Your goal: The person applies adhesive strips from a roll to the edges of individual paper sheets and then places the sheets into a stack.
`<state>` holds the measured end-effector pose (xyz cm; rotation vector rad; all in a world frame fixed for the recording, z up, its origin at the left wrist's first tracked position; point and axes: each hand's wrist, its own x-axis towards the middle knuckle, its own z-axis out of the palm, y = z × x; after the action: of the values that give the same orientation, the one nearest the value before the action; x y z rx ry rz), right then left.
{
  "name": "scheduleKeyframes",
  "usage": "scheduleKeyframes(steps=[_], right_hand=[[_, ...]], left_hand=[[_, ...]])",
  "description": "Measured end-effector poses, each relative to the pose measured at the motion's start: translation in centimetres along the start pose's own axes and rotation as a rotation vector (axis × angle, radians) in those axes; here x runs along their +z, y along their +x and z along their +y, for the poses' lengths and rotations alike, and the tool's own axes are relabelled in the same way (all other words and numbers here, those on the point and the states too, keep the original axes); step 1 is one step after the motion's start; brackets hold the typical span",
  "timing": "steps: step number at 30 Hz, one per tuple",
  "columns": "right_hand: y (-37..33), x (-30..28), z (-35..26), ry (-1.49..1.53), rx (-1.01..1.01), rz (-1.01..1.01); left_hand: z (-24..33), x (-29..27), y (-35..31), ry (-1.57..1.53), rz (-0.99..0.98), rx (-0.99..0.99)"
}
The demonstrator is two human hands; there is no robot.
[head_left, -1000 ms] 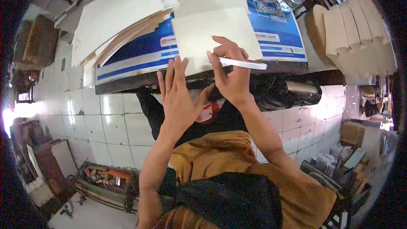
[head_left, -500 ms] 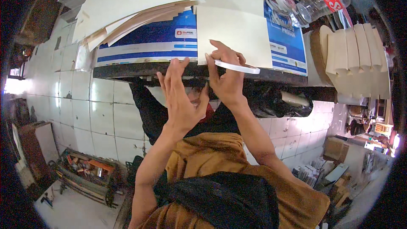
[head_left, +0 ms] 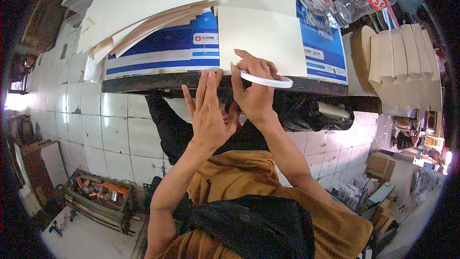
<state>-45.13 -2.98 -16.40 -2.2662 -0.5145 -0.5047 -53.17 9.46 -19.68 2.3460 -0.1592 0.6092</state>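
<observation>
Left hand (head_left: 209,122) spread at surface (head_left: 163,84) edge, grip unclear; white tape roll (head_left: 283,83) held by right hand (head_left: 258,97); cream sheet (head_left: 263,33) laid flat on surface, judged unfinished; sheet pile (head_left: 148,0) judged remaining.

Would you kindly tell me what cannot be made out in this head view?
In the head view:
- Near edge of the cream sheet: partly covered by the right hand.
- Palm of the left hand: turned away, hidden by its back.
- Far end of the paper stack: cut off by the picture's top edge.
- Contents of the long box, lower left: too small and grainy to name.
</observation>
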Motion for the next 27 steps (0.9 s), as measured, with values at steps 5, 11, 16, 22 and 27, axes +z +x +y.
scheduleKeyframes(steps=[5, 11, 16, 22, 27], right_hand=[[-0.1, -2.0, -1.2, 0.003, 0.078, 0.02], [0.4, -4.5, -0.2, 0.101, 0.114, 0.148], [0.3, -2.4, -0.5, 0.193, 0.13, 0.049], [-0.3, -0.7, -0.7, 0.101, 0.109, 0.016], [-0.5, -0.5, -0.7, 0.079, 0.133, -0.012]], left_hand=[[0.2, -0.6, 0.4, 0.139, -0.065, 0.005], [-0.5, -0.3, 0.9, 0.177, -0.034, 0.056], [-0.9, -0.2, 0.8, 0.062, 0.026, 0.018], [-1.9, 0.3, -0.1, -0.049, 0.073, 0.028], [-1.5, -0.2, 0.0, -0.026, 0.055, 0.049]])
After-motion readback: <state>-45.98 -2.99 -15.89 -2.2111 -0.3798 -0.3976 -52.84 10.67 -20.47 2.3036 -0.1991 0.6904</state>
